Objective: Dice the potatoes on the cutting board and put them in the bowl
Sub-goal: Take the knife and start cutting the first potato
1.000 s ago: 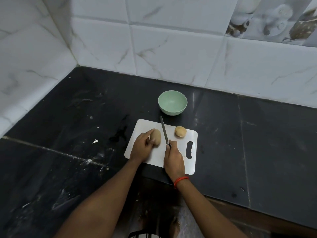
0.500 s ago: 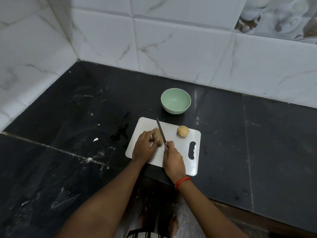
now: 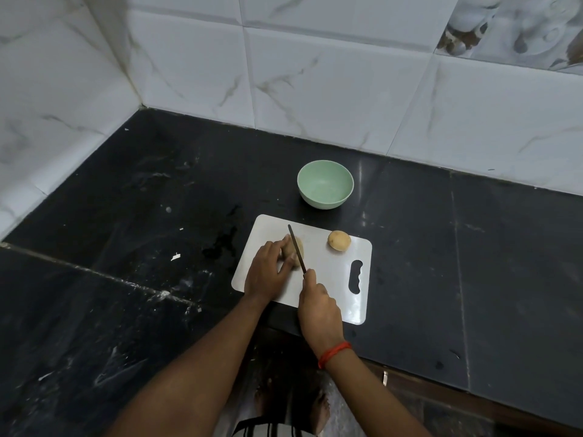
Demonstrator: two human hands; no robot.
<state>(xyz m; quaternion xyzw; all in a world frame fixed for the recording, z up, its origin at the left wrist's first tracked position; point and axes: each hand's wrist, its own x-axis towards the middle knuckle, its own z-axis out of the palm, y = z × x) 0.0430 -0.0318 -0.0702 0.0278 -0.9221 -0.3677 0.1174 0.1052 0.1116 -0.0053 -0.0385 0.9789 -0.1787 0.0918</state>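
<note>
- I find the left hand (image 3: 266, 272) on the left part of the white cutting board (image 3: 331, 272), in the lower middle of the frame. Its fingers (image 3: 285, 240) are curled over the near potato (image 3: 301, 248) and pin it down, plainly so that it cannot roll under the blade.
- The right hand (image 3: 318, 310) is clamped round the handle of the knife (image 3: 296, 247). The handle itself is hidden in the fist. The blade lies across the top of the pinned potato with its tip pointing toward the upper left.
- I cannot tell how deep the blade has gone.
- The second potato (image 3: 339, 240) lies whole near the board's upper right edge, well apart from both hands and out of the cutting path.
- The green bowl (image 3: 325, 201) stands on the dark tabletop (image 3: 473, 247) just above the board, within short reach for the transfer. I see nothing in it.
- My judgement is that the first cut is in hand and the task is barely begun.
- The risk I record is the left fingertips sitting close beside the blade.
</note>
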